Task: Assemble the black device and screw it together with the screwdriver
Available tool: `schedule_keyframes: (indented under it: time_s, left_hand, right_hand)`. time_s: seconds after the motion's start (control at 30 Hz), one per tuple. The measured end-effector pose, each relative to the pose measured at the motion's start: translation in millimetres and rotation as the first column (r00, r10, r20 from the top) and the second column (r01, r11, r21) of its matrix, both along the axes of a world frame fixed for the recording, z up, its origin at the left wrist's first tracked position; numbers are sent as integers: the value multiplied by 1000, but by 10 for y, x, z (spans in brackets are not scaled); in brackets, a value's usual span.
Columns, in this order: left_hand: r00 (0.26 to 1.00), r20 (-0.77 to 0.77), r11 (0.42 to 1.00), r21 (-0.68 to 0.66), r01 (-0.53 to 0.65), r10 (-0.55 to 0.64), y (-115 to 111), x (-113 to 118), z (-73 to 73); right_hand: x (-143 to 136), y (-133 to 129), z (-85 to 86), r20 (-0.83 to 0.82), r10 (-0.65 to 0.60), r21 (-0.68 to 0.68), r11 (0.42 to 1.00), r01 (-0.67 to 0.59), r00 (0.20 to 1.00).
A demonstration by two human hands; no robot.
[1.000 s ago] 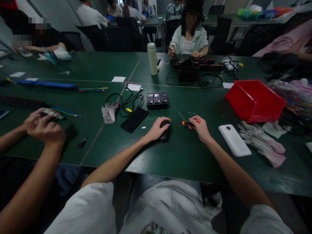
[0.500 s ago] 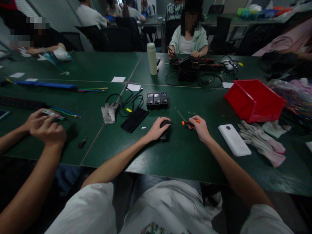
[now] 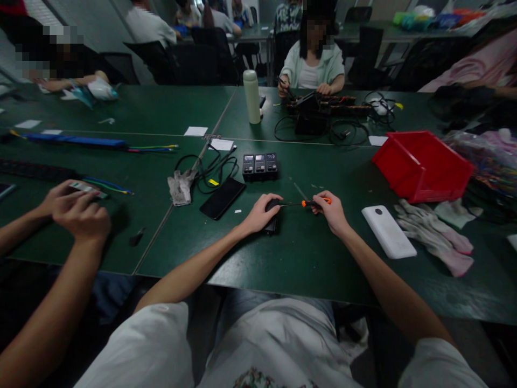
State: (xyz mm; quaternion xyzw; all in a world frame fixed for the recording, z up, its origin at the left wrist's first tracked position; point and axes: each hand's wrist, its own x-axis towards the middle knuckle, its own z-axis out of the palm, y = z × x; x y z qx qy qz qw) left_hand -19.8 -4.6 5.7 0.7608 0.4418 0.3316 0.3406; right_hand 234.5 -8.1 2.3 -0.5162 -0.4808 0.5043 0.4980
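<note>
My left hand (image 3: 262, 212) is closed around a small black device (image 3: 272, 225) on the green table, its fingers hiding most of it. In my right hand (image 3: 332, 211) is a screwdriver (image 3: 310, 203) with an orange and black handle, gripped between thumb and fingers. Its thin shaft points left and its tip meets the right side of the black device. Just beyond my hands sits a black block with three modules (image 3: 260, 167). A black phone (image 3: 223, 198) lies to the left of my left hand.
A white power bank (image 3: 388, 231), work gloves (image 3: 438, 237) and a red bin (image 3: 422, 167) are on the right. Black cables (image 3: 218, 164) and a grey glove (image 3: 181, 187) lie left. A co-worker's hands (image 3: 81, 210) work at far left. A pale green bottle (image 3: 252, 98) stands farther back.
My hands, the screwdriver and the black device stay almost exactly where they were. At left, the co-worker's fingers have shifted slightly.
</note>
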Motion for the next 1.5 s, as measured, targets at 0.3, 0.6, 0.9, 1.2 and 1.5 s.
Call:
schedule_keyframes:
  time_s: [0.3, 0.6, 0.9, 1.2, 1.5]
  left_hand:
    - [1000, 0, 1000, 0, 0, 0, 2, 0, -7]
    - [1000, 1, 1000, 10, 7, -7, 6, -4, -6]
    - [1000, -8, 1000, -1, 3, -3, 1, 0, 5]
    - [1000, -13, 1000, 0, 4, -4, -2, -3, 18]
    - [1000, -19, 1000, 15, 13, -13, -5, 2, 23]
  right_hand:
    - [-6, 7, -20, -4, -15, -4, 1000, 15, 1000]
    - [-16, -6, 14, 2, -17, -9, 1000, 17, 1000]
    - [-22, -12, 36, 12, -13, -6, 1000, 13, 1000]
    - [-14, -13, 24, 16, 0, 0, 1000, 0, 1000]
    - [-6, 9, -29, 14, -18, 13, 1000, 18, 1000]
